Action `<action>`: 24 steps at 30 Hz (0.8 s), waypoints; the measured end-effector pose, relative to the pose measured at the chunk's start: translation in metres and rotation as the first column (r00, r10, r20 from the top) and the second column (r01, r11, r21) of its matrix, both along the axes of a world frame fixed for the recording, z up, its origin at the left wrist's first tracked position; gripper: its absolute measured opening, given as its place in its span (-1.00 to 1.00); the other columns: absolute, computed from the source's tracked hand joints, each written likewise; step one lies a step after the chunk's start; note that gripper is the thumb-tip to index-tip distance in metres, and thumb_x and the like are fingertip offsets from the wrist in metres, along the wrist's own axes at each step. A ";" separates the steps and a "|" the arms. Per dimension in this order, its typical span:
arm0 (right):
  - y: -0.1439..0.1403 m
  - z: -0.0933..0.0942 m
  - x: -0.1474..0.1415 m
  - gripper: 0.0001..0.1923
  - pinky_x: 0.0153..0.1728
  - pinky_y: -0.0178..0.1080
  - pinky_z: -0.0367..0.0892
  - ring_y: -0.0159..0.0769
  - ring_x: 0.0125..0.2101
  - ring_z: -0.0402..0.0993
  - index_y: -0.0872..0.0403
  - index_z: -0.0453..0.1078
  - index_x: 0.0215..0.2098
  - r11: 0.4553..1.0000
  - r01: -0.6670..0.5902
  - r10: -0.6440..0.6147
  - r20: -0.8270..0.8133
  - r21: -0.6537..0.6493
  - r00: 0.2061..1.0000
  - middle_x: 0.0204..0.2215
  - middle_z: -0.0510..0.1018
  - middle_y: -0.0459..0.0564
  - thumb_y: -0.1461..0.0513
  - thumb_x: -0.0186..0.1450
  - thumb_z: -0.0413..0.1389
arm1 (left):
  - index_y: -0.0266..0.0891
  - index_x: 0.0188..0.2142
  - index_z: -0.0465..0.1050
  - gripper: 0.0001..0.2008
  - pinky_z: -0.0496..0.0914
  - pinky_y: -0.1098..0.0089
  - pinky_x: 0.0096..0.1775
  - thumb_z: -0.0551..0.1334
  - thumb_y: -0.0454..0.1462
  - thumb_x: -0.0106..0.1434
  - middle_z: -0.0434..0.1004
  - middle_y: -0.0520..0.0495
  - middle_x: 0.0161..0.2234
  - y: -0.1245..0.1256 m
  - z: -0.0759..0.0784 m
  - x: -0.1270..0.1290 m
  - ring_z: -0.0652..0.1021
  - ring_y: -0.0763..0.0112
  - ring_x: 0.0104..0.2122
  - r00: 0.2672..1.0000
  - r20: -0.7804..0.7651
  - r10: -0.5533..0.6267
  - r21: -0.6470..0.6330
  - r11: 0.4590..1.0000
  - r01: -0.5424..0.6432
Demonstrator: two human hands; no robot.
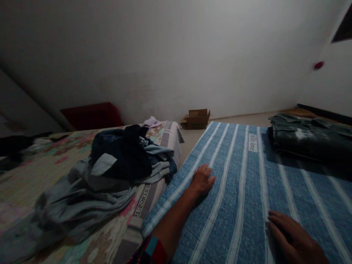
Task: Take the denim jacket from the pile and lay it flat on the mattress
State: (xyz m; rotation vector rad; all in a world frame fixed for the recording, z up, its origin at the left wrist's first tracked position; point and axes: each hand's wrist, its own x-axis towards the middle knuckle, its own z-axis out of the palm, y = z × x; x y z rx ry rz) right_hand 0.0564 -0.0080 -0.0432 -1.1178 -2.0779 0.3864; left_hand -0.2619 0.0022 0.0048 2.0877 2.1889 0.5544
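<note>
My left hand [202, 179] rests palm down on a blue bedsheet [220, 190] with white stripes, its fingers a little spread and nothing held. Closer to me, at the lower right, my right hand [295, 240] lies over the same sheet with fingers stretched out. It holds nothing that I can see. Beyond it, at the right, sits a stack of dark folded clothes [310, 139]. The sheet carries a small "With love" label [253, 143]. To the left of my left hand is a loose heap of dark blue clothes [123, 150], with a grey garment [74, 205] trailing from it.
A second bed with a flowered sheet [63, 161] stands at the left, a narrow gap between the two. On it lies a small lilac cloth [151, 123]. An opened cardboard box [196, 119] and a dark red object [92, 115] are near the wall.
</note>
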 end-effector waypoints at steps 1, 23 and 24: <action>0.000 0.001 0.000 -0.63 -0.20 -0.10 0.54 -0.12 -0.24 0.60 0.01 0.56 -0.29 1.000 -0.010 0.009 0.009 0.029 1.000 -0.24 0.64 -0.02 -0.02 0.23 0.01 | -0.26 -0.06 0.41 -0.71 0.25 0.15 0.14 0.21 -0.24 0.22 0.35 -0.26 0.13 -0.001 -0.001 -0.010 0.35 0.16 0.15 0.999 0.001 0.033 0.009 0.999 -0.033; 0.004 -0.004 -0.003 -0.65 -0.29 -0.21 0.55 -0.19 -0.26 0.60 0.02 0.56 -0.34 0.944 -0.080 0.035 0.144 0.320 0.989 -0.26 0.64 0.01 0.06 0.31 -0.03 | -0.36 -0.03 0.39 -0.65 0.24 0.17 0.17 0.16 -0.26 0.19 0.24 -0.34 0.17 -0.018 0.015 -0.110 0.29 0.05 0.19 0.870 0.037 0.492 0.246 0.839 -0.485; 0.003 -0.005 -0.003 -0.66 -0.27 -0.20 0.54 -0.19 -0.25 0.59 0.01 0.55 -0.33 0.948 -0.072 0.026 0.148 0.310 0.989 -0.25 0.64 0.01 0.07 0.31 -0.03 | -0.35 -0.03 0.39 -0.64 0.25 0.18 0.17 0.16 -0.26 0.19 0.23 -0.34 0.17 -0.018 0.018 -0.113 0.30 0.04 0.19 0.858 0.043 0.512 0.265 0.822 -0.504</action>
